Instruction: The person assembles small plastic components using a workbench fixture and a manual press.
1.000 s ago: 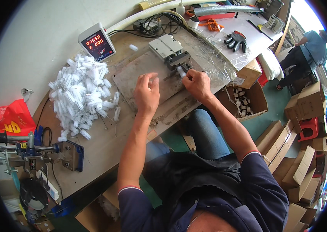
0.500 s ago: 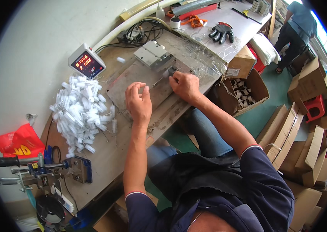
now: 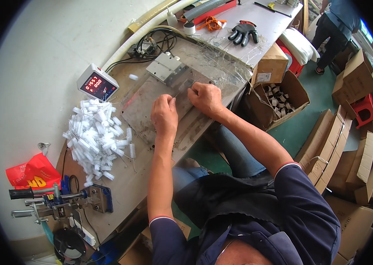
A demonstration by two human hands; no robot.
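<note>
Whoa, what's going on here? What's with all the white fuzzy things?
Someone is working with bare hands at a workbench. The left hand is at the end of a thin wire, perhaps pinching it. The right hand is curled near a metal device; I can't tell what's inside it. The white things are a heap of brushes on the left, beside a box with red digits.

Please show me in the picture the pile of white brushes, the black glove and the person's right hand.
Pile of white brushes [image 3: 96,143], head view: the middle of the heap.
Black glove [image 3: 244,30], head view: its broad part.
Right hand [image 3: 207,98], head view: the back of the hand.
</note>
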